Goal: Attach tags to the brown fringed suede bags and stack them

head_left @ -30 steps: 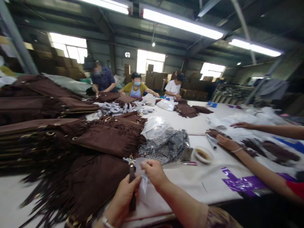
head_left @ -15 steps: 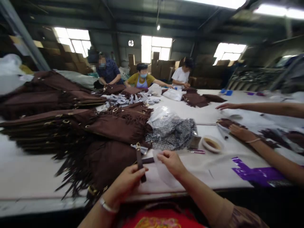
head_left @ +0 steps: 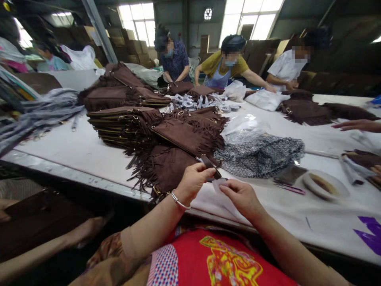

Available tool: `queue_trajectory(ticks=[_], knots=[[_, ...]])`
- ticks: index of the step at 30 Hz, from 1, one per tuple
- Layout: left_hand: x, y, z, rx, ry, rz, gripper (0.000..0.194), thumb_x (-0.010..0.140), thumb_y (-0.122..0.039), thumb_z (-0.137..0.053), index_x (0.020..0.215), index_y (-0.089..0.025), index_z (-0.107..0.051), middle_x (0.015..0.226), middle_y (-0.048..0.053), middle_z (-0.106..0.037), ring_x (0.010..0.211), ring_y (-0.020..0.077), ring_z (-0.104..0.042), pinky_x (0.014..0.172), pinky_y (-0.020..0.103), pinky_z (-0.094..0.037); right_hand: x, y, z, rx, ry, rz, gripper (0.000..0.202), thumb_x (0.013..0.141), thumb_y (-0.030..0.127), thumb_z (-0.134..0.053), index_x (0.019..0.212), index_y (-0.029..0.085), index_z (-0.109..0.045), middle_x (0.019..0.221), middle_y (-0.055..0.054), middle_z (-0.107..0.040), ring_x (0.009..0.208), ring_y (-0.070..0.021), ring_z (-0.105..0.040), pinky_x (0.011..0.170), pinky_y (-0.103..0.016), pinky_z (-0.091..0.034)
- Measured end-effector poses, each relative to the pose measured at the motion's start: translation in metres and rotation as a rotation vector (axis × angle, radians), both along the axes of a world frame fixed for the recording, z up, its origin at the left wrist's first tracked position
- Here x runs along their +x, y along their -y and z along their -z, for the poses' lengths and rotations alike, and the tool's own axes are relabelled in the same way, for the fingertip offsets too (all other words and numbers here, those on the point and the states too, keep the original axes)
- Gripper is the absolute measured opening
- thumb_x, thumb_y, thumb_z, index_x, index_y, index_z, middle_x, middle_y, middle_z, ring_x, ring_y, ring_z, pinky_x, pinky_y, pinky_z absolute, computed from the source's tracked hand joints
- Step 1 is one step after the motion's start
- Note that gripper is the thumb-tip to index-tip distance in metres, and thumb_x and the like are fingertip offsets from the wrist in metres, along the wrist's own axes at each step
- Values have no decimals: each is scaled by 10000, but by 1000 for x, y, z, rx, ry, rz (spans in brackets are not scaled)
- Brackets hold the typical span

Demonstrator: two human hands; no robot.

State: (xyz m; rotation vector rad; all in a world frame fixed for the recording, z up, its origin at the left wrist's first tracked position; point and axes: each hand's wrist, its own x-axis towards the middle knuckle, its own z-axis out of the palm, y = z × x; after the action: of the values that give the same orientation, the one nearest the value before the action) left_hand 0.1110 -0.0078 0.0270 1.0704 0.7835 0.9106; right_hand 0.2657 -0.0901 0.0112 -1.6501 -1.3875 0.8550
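My left hand [head_left: 193, 182], with a bracelet at the wrist, pinches a dark brown strap [head_left: 208, 164] that has metal hardware at its upper end. My right hand [head_left: 241, 197] is closed on a thin, translucent white sheet [head_left: 219, 186]. The sheet meets the strap's lower end between my fingers; whether it wraps around it, I cannot tell. Just behind my left hand lies a brown fringed bag [head_left: 172, 171], its fringe spread toward the table's front edge.
Stacked brown bags [head_left: 125, 125] rise at the left. Beyond my hands lies a black-and-white woven cloth [head_left: 262, 157], with a tape roll [head_left: 326, 184] to its right. Wrapped grey straps [head_left: 50, 115] lie far left. Several co-workers surround the table [head_left: 98, 163].
The view has swung left, so the table's things appear farther right. My hands have come closer together, bringing the white sheet up to the strap's end.
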Motion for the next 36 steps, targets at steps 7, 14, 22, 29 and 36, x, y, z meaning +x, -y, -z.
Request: queue_trajectory(ticks=[7,14,22,29,36], knots=[[-7,1,10,40,-30,-4,285,664,-322,-778,859,-118,-740,812,59,-711,731,155,-598,694,262,-457,-3,0,4,-48,-24,23,232,770,397,-621,762,196,-737,710,-18,-695,708,-202,-601,651,-285,-428],[-15,4,8,39,-50,0,268,674,-338,-770,817,-115,-727,761,41,-695,683,141,-578,645,245,-438,-8,2,6,-146,-60,74,259,750,423,-633,718,184,-726,607,-1,-632,599,-164,-553,572,-266,-394],[-19,5,12,1,-44,-2,238,681,-339,-769,718,-124,-675,660,-7,-633,582,91,-506,559,209,-377,-11,4,7,-162,-115,59,278,752,436,-640,768,176,-734,604,-2,-625,573,-153,-538,559,-264,-391],[-17,3,11,-42,11,-6,261,667,-352,-783,739,-125,-676,694,12,-654,608,96,-527,566,209,-369,-10,4,5,-157,-124,57,288,740,442,-655,675,164,-695,556,5,-586,553,-141,-502,543,-257,-360],[-17,4,8,-76,8,-10,250,668,-362,-776,748,-143,-686,703,7,-661,605,94,-523,582,228,-357,-12,3,5,-150,-139,59,273,725,427,-676,667,160,-667,565,12,-573,556,-128,-471,545,-253,-340]])
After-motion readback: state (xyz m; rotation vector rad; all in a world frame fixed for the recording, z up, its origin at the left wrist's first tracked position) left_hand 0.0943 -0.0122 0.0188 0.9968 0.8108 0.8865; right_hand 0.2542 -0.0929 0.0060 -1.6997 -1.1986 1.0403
